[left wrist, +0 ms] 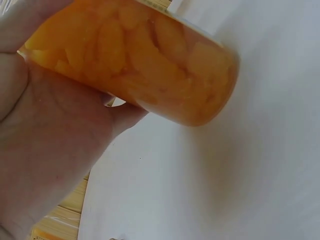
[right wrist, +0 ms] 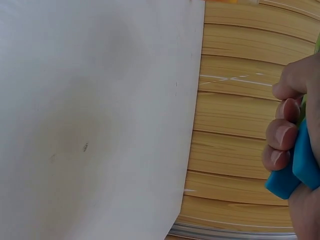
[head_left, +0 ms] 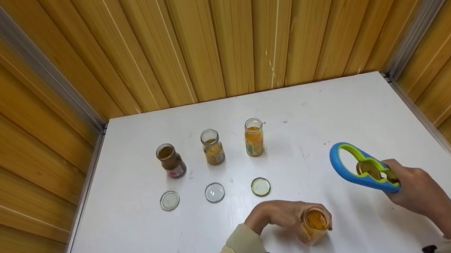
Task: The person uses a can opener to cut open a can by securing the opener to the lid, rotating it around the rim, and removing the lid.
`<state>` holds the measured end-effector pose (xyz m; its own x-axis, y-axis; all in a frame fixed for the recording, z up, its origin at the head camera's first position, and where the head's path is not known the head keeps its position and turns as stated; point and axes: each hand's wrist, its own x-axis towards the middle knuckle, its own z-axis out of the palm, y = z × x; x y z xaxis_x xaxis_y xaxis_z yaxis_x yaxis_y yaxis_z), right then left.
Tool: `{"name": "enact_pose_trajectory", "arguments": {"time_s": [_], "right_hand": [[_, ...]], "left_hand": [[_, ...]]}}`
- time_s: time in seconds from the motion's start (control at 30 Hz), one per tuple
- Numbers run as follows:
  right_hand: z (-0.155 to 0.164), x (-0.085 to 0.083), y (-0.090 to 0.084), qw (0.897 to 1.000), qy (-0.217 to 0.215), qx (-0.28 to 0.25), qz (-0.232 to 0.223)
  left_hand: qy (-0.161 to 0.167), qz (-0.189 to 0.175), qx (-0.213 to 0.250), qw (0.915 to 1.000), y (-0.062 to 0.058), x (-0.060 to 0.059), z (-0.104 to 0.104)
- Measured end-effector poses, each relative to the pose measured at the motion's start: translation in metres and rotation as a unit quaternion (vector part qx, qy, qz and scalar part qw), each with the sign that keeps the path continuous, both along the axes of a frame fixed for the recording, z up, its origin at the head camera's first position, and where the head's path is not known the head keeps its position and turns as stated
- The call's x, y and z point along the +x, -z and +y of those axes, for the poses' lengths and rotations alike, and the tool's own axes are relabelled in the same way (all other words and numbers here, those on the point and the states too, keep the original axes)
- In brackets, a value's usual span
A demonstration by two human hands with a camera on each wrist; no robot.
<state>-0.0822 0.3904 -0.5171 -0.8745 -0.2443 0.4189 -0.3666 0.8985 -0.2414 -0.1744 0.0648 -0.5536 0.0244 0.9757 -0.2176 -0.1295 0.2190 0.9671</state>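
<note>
My left hand (head_left: 283, 217) grips a small glass jar of orange fruit (head_left: 315, 222) near the table's front; up close the jar (left wrist: 145, 60) fills the left wrist view, lying across my palm (left wrist: 55, 135). To the right, my right hand (head_left: 416, 188) holds a blue and green jar opener (head_left: 361, 168) by its handle, raised above the table, with a lid caught in one of its rings. In the right wrist view my fingers (right wrist: 282, 135) curl round the blue handle (right wrist: 297, 172).
Three open jars stand in a row mid-table: brown (head_left: 171, 160), amber (head_left: 212, 147), orange (head_left: 254, 136). A lid lies in front of each (head_left: 169, 200) (head_left: 214, 192) (head_left: 260, 186). The white table (head_left: 145, 241) is boxed in by wooden walls (head_left: 213, 32).
</note>
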Motion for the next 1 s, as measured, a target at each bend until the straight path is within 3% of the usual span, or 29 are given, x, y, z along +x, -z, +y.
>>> {"name": "enact_pose_trajectory", "arguments": {"time_s": [0.27,0.43,0.63,0.83,1.0], "right_hand": [[0.004,-0.002,0.001,1.000,0.003,0.000,0.012],[0.008,-0.004,0.000,1.000,0.007,0.001,0.016],[0.011,-0.007,-0.001,1.000,0.017,-0.001,0.005],[0.014,-0.006,0.000,0.999,0.032,-0.015,-0.009],[0.018,-0.005,0.003,0.999,0.037,-0.021,-0.013]], "left_hand": [[-0.073,0.064,0.011,0.9952,0.001,-0.001,0.007],[-0.133,0.112,0.000,0.9848,0.001,-0.002,0.011],[-0.215,0.148,-0.024,0.9651,0.001,-0.005,0.017],[-0.293,0.184,-0.027,0.9379,0.003,-0.004,0.031],[-0.367,0.171,-0.045,0.9132,0.003,-0.005,0.044]]}}
